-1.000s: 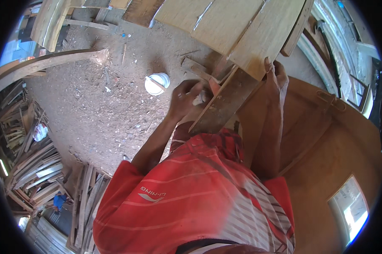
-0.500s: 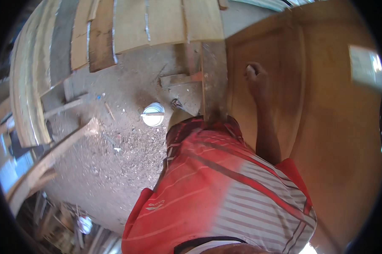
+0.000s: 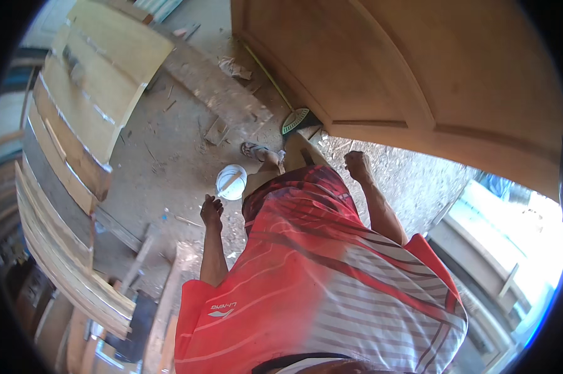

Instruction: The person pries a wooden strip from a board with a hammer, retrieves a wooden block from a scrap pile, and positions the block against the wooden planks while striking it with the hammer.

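Note:
My left hand (image 3: 211, 210) hangs beside my body with its fingers loosely bent and a little apart, and nothing shows in it. Close by on the floor stands a white bucket (image 3: 224, 181) with a flat stick lying across its top. On the other side, my right hand (image 3: 357, 166) is curled into a loose fist, and I see nothing held. Beyond that hand rises a large brown wooden door panel (image 3: 387, 75), apart from the fingers.
A plank bench (image 3: 213, 84) runs along the front. Light boards (image 3: 116, 59) lie side by side at left, above stacked timber (image 3: 69, 268). A rake-like tool (image 3: 295, 119) with a long handle rests by the panel. Wood scraps and shavings litter the dirt floor (image 3: 163, 143).
My body has turned, so the panel now sits farther up and the boards farther left. My left hand has come into view; my right hand no longer appears in front of the panel.

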Motion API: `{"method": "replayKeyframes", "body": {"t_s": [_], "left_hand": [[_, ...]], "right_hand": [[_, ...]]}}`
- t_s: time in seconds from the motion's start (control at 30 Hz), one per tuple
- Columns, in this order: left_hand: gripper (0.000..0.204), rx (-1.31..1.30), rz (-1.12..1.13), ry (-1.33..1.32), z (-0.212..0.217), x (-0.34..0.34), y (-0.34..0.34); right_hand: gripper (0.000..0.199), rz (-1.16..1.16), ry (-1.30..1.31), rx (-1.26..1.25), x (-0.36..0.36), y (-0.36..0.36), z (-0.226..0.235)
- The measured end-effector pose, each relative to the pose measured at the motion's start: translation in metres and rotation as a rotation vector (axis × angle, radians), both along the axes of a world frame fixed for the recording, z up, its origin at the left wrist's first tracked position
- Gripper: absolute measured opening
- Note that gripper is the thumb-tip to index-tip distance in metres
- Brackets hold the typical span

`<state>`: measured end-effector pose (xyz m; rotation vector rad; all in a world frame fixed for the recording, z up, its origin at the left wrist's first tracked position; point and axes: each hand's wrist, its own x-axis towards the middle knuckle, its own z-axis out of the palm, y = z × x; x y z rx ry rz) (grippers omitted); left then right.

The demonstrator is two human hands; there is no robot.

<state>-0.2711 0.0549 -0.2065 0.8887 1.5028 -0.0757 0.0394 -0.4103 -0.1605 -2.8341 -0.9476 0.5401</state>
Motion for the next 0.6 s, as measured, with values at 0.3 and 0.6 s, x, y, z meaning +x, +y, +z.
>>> {"method": "replayKeyframes", "body": {"t_s": [0.3, 0.6], "left_hand": [[0.036, 0.566, -1.482, -0.64, 0.085, 0.15, -0.145], [0.038, -0.104, -1.408, -1.194, 0.275, 0.234, -0.421]], "right_hand": [[0.037, -1.07, 0.432, 0.476, -0.08, -0.009, 0.097], [0.052, -0.886, 0.852, 2.342, -0.145, -0.13, 0.236]]}}
